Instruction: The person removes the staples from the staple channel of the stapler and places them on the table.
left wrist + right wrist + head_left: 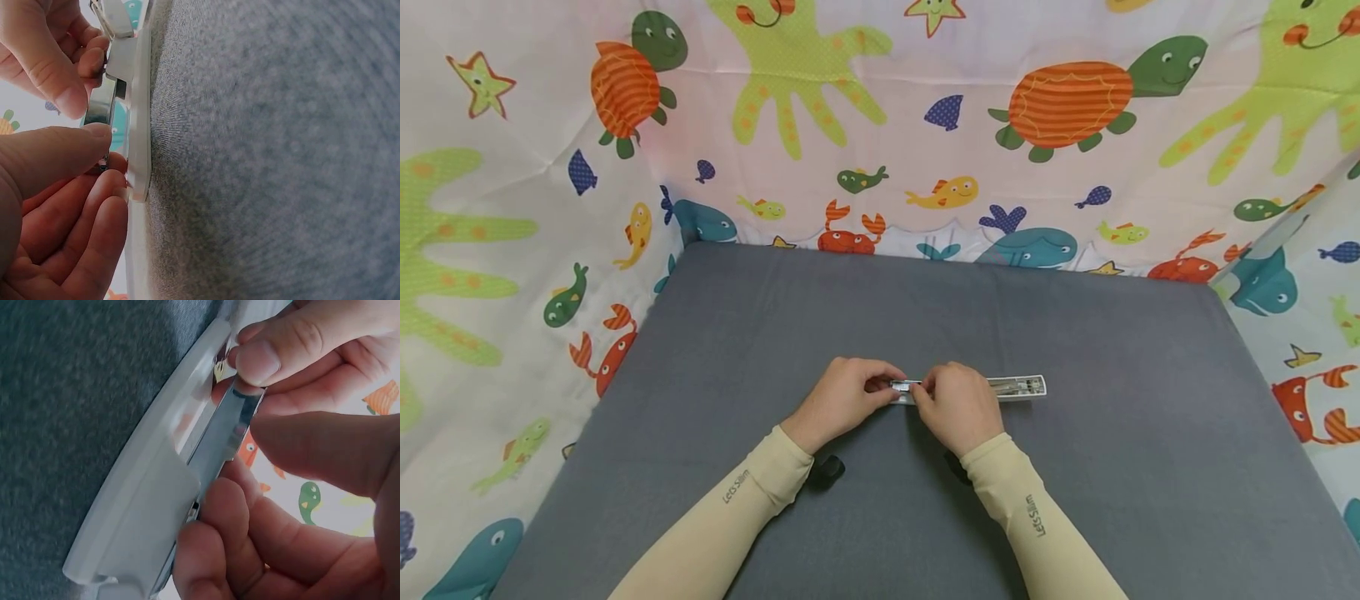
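A white stapler [1026, 387] lies opened out flat across the grey surface, its metal magazine [215, 434] showing above the white base [141, 125]. My left hand [848, 395] pinches the magazine's left end between thumb and fingers. At the magazine's middle, my right hand [958, 406] holds it with curled fingers [225, 509] against its side and the thumb close to its edge. The right hand covers the stapler's middle in the head view. Whether staples lie in the magazine, I cannot tell.
The grey cloth-covered table [1120, 467] spreads around the stapler. A white curtain [880, 200] printed with sea animals stands along the back and both sides. A dark strap end [827, 472] hangs under the left wrist.
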`<move>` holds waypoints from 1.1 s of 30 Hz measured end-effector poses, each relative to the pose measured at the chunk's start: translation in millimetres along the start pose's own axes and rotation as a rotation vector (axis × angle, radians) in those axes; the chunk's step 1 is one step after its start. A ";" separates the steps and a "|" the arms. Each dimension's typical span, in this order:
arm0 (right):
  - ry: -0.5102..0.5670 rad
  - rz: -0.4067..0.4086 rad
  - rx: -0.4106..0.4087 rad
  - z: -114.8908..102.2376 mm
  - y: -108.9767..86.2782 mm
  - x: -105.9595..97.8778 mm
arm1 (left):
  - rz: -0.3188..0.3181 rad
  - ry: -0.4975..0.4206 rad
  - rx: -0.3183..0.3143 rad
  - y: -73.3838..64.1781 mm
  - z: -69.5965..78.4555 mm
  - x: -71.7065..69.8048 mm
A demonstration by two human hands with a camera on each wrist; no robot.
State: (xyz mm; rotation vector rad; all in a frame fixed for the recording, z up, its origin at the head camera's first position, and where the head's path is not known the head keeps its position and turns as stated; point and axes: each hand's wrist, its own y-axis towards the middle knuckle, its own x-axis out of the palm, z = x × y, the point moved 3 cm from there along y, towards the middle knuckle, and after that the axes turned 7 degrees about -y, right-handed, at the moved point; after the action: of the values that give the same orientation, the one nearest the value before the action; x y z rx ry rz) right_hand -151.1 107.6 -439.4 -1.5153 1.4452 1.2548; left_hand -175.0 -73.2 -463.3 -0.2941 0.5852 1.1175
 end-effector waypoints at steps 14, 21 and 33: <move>0.162 -0.083 0.164 -7.2 -0.5 -3.6 | 0.005 0.010 0.004 -0.6 0.1 -0.1; 0.178 -0.070 0.173 -10.0 -2.1 -3.6 | 0.006 0.022 0.017 -0.5 0.6 0.0; 0.141 0.015 0.127 -14.9 -6.4 -1.7 | 0.009 0.054 0.042 0.5 -1.6 1.0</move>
State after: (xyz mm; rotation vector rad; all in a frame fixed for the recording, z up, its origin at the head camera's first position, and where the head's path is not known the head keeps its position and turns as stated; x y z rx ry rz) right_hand -141.9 95.2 -434.2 -1.5350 1.5984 1.0616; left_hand -175.5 -73.0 -465.1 -0.2868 0.6576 1.1071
